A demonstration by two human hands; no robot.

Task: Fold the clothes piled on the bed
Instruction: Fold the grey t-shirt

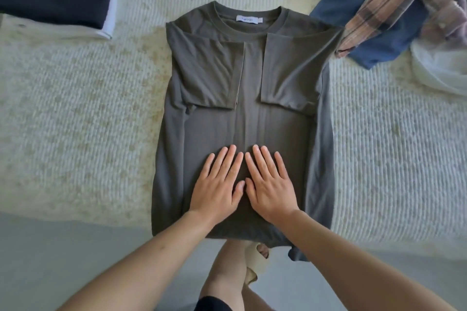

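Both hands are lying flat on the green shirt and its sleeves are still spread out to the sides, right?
Not quite. The head view shows the left hand and right hand flat on the green shirt, but its sleeves are already folded in over the chest.

Matt olive jersey T-shirt (242,118), smooth knit, on a nubbly cream woven bedspread (75,113), with soft brushed plaid flannel (404,2) crumpled beside plain blue cotton (353,7).

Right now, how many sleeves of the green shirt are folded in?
2. The left sleeve and the right sleeve both lie folded over the shirt front, below the collar.
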